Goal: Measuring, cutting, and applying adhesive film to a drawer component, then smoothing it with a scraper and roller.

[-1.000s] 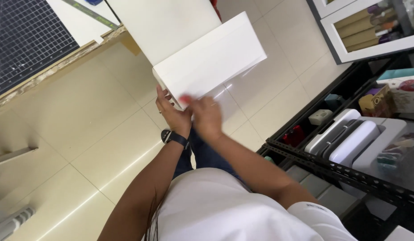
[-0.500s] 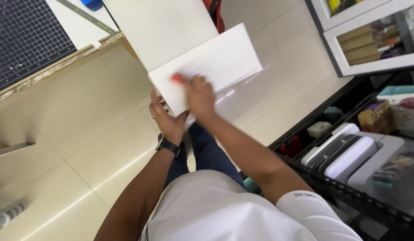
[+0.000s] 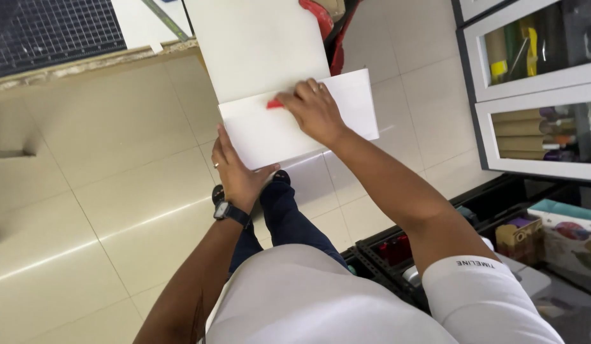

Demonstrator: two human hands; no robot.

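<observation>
Left hand point(image 3: 239, 173) pinches the white sheet's point(image 3: 289, 130) seven-o'clock corner; right hand point(image 3: 314, 109) clamps a red tool point(image 3: 275, 103) pointing nine o'clock along the sheet's long axis.

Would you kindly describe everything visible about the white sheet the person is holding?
The white sheet looks like plain stiff paper or thin card, rectangular and blank, held tilted above the tiled floor. The left hand grips its lower edge; the right hand presses a small red tool against its top edge, where it meets a larger white board.
</observation>
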